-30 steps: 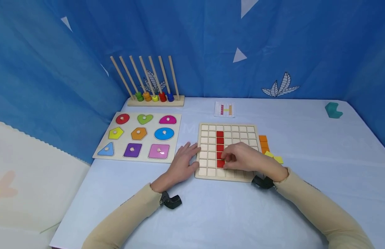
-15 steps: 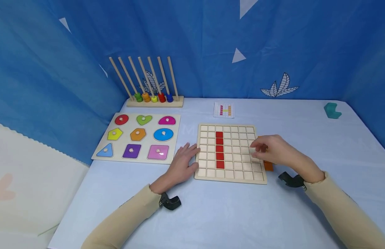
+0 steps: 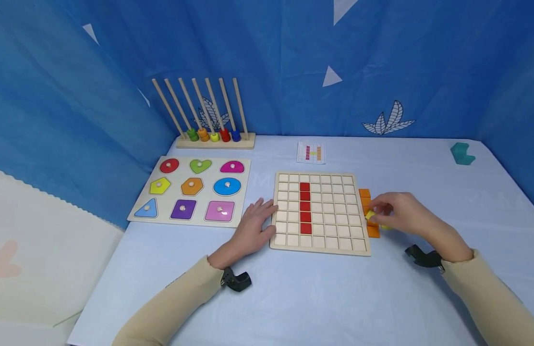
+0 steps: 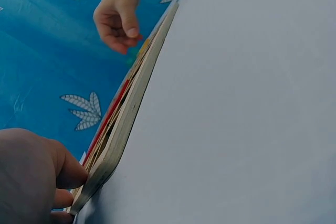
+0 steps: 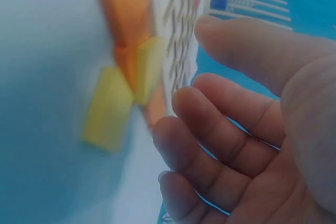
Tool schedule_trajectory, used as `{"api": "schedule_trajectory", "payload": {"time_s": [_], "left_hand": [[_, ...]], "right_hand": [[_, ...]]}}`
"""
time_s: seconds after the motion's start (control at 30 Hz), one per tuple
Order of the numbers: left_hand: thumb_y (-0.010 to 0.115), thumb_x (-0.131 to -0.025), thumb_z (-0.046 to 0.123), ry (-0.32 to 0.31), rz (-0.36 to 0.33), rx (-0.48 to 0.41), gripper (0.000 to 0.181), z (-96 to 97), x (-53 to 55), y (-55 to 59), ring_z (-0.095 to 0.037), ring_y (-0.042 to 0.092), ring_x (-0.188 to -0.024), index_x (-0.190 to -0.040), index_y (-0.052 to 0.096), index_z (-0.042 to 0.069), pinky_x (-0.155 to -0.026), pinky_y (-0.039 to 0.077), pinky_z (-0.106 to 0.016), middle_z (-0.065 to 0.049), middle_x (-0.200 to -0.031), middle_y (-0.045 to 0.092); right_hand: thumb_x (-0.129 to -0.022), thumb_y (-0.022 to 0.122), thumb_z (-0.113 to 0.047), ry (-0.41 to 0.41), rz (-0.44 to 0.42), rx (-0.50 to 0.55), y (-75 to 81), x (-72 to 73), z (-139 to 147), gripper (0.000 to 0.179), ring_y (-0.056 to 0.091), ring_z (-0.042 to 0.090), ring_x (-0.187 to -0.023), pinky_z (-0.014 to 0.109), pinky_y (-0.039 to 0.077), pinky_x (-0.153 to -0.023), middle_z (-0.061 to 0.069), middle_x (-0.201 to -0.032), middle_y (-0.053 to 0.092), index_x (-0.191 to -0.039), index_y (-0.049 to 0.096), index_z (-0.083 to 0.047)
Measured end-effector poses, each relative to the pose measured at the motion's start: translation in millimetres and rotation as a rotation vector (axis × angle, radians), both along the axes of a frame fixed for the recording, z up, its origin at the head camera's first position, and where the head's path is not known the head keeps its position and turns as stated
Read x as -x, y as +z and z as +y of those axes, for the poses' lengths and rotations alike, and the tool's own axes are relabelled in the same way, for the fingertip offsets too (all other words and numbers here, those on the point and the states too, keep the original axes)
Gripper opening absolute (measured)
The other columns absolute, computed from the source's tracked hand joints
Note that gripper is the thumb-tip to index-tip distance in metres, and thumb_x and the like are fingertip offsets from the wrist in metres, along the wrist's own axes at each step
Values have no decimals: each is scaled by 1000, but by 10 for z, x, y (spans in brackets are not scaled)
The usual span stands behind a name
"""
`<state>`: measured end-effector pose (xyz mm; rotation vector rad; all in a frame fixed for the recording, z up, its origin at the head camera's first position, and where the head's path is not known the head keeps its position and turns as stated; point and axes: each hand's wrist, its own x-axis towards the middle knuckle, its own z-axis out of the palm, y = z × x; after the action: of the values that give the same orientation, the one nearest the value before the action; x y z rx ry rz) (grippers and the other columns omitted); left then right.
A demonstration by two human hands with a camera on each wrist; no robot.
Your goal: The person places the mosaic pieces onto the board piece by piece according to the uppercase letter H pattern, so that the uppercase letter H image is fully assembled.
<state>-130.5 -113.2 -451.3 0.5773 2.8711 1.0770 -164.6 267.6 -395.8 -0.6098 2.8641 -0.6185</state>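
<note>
A wooden grid board (image 3: pixel 336 243) lies on the table with a column of several red square tiles (image 3: pixel 305 206) in it. My left hand (image 3: pixel 252 229) rests at the board's left edge, fingers spread and touching the frame. Beyond the right edge, my right hand (image 3: pixel 401 212) is over two yellow tiles (image 5: pixel 109 109) and a row of orange tiles (image 3: pixel 373 232). In the right wrist view its thumb and fingers (image 5: pixel 191 103) are apart, with nothing between them. One yellow tile leans on the orange ones; the other lies beside it, mostly hidden in the head view.
A small pattern card (image 3: pixel 311 153) lies behind the board. To the left is a knobbed shape puzzle (image 3: pixel 190 196), with a peg stand (image 3: pixel 215 142) of coloured rings behind it. A teal piece (image 3: pixel 462 154) lies far right. Blue cloth hangs at the back.
My right hand has left the red column and moved right, past the board's edge, to the yellow and orange tiles. The lowest red tile is now uncovered. My left hand has stayed put.
</note>
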Motion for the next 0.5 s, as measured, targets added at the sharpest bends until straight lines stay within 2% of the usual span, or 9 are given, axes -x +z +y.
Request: {"api": "schedule_trajectory", "payload": {"time_s": [0.3,0.5], "left_hand": [[53,-91,14,-2,-2,7,54,-2,10,-3,-42,28,-155,-143,57,1,-127,18,-61,-19,-157,47],[53,-91,14,0,-10,10,54,-3,9,1,-42,28,-155,-143,57,1,-127,18,-60,-19,-157,47]], "right_hand": [[-77,87,-25,-46,-3,-34,-136,-3,78,41,56,17,-81,24,51,-69,5,-92,72,-108,75,0],[-77,86,-22,-29,-4,-29,-195,14,82,38,53,16,-79,22,47,-65,2,-86,68,-106,76,0]]}}
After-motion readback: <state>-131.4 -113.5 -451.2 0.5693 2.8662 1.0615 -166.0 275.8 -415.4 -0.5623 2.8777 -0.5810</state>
